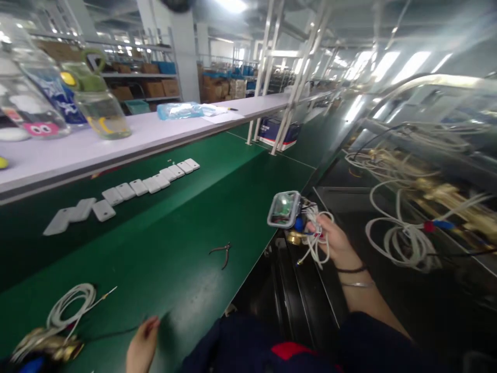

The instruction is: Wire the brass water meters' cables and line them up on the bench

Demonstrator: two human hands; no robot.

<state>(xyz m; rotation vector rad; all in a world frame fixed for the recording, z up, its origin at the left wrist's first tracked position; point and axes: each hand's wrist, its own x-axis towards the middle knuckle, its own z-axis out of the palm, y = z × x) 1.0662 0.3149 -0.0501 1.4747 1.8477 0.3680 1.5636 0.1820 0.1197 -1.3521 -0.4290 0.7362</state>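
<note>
1. Right hand first: we have it just off the bench's right edge, fingers clamped on a bundled white cable.
2. Right beside those fingers we spot a clear box, tilted, a green circuit board showing inside. A blue part and a brass fitting sit close under it.
3. Now down to our left hand, low over the green bench. Its fingers are curled near one another at the end of a thin dark cable; we cannot tell whether they pinch it.
4. We follow that cable to a brass assembly in the near left corner, with a white coil lying just behind.
5. Between our hands, farther up the bench, lie small pliers, handles spread.
6. Beyond them, we see white rectangular pieces in an uneven row below a pale shelf, where a green-topped bottle stands.
7. Off to our right, a metal rack holds more brass assemblies and looped pale cables.
</note>
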